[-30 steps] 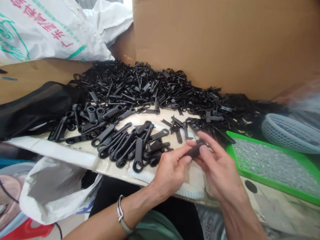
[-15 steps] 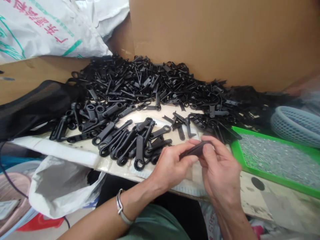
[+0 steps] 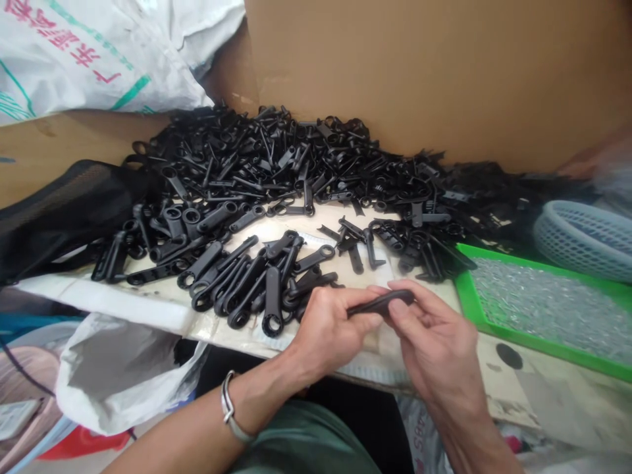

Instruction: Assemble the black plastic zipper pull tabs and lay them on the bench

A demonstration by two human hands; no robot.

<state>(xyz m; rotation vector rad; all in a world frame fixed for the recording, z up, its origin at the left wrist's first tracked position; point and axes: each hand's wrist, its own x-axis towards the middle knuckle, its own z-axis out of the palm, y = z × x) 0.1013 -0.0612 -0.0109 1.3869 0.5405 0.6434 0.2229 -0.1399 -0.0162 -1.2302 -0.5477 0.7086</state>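
Both hands hold one long black plastic part (image 3: pixel 382 304) above the table's front edge. My left hand (image 3: pixel 328 332), with a silver bracelet on its wrist, pinches the part's left end. The right end is between the thumb and fingers of my right hand (image 3: pixel 437 339). Left of the hands lies a group of black ring-ended parts (image 3: pixel 272 296). A few smaller black pieces (image 3: pixel 355 247) lie just beyond the hands. Behind them rises a large heap of black parts (image 3: pixel 276 155).
A green tray (image 3: pixel 467 289) of small metal pins stands at the right, with a grey-blue basket (image 3: pixel 582 240) behind it. A cardboard wall (image 3: pixel 419 72) closes the back. A white printed sack (image 3: pixel 99 59) is at back left; an open white bag (image 3: pixel 113 375) hangs at front left.
The black part is now held flatter, with more of its length showing between my hands. The whole view has shifted slightly.
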